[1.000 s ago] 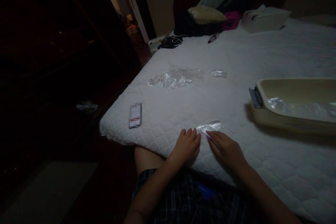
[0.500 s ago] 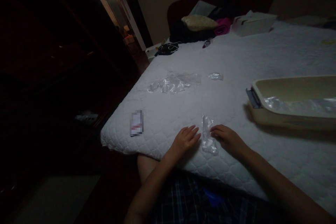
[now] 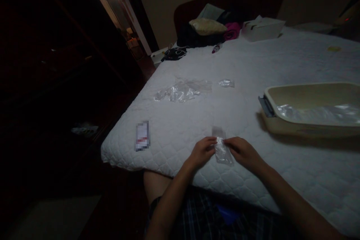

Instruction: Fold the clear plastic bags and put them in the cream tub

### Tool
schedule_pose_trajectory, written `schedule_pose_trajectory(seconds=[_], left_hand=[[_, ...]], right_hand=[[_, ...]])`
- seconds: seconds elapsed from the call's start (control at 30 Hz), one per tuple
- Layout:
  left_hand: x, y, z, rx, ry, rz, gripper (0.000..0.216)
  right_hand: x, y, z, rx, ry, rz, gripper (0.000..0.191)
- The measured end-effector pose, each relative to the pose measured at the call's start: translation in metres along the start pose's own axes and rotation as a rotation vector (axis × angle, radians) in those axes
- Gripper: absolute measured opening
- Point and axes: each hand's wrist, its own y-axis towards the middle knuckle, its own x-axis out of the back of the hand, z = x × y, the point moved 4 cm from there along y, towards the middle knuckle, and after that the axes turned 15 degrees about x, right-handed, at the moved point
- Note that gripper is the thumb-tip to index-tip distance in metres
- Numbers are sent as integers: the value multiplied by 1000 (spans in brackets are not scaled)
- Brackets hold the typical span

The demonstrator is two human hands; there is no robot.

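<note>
A small clear plastic bag (image 3: 221,146) lies upright on the white quilted bed (image 3: 253,82) near its front edge. My left hand (image 3: 200,152) pinches the bag's left side with curled fingers. From the right, my right hand (image 3: 242,152) pinches the bag's other side. Both hands rest on the mattress, with the bag between their fingertips.
A cream plastic tub (image 3: 309,110) holding clear plastic stands at the right. Crumpled clear bags (image 3: 181,90) and a small scrap (image 3: 226,83) lie mid-bed. A small card (image 3: 142,135) lies near the left corner. Pillows, clothes and a white box (image 3: 261,28) sit by the headboard.
The bag turned from lying sideways to pointing away from me. My left hand went from flat beside it to pinching it, and both hands closed on its sides.
</note>
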Motion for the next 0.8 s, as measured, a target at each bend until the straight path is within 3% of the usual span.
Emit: schedule_pose_trajectory(seconds=[0.23, 0.43, 0.8], left_hand=[[2, 1, 0, -74, 53, -124, 25], [0, 0, 4, 23, 26, -101, 29], [3, 0, -4, 50, 2, -137, 19]], right_hand=[[0, 1, -1, -42, 37, -13, 21], [2, 3, 1, -41, 37, -7, 23], [3, 4, 0, -90, 76, -9, 22]])
